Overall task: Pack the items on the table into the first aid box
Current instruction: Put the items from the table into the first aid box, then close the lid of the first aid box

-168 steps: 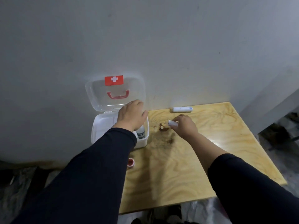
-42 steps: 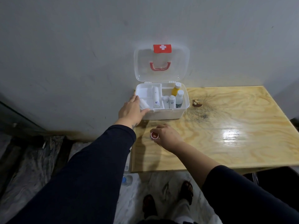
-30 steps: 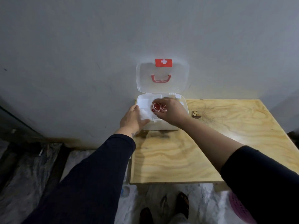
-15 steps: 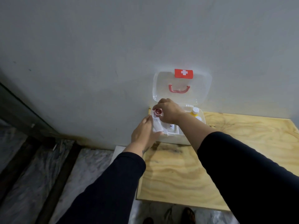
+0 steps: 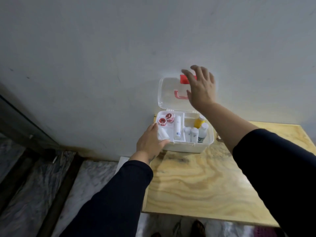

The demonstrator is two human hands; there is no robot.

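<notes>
Both hands are busy here; the right hand (image 5: 201, 88) is up in front of the clear lid (image 5: 168, 93) with its fingers spread wide and nothing in it, covering part of the red handle (image 5: 179, 96) and the red sticker (image 5: 183, 79) near the lid's top edge; whether it's actually touching the lid I can't tell, bit blurry. The left hand (image 5: 150, 142) is loosely curled round the near-left corner of the first aid box (image 5: 185, 147), thumb along the front wall, fingers lying by a white gauze roll (image 5: 162, 134) at that corner; looks like bracing more than grabbing.

Just past the left hand's fingers sit two red tape rolls (image 5: 165, 119) in the back-left compartment; beside them a long white tube (image 5: 177, 128) lies in its own slot; under the right forearm there's a yellow bottle (image 5: 199, 122), a white-capped bottle (image 5: 202, 132) and two small white rolls (image 5: 191, 136) standing together.

My read: packing is basically finished, since the wooden table (image 5: 196, 185) near both arms shows nothing loose, so this is the closing step. Next move would be swinging the lid down towards the left hand while that hand holds the base steady; watch the tall bottles don't foul the lid, then press the latch.

Writing: the tube has a small blue mark and the white-capped bottle a dark label, both too small to read; the sticker is half hidden by the hand.
</notes>
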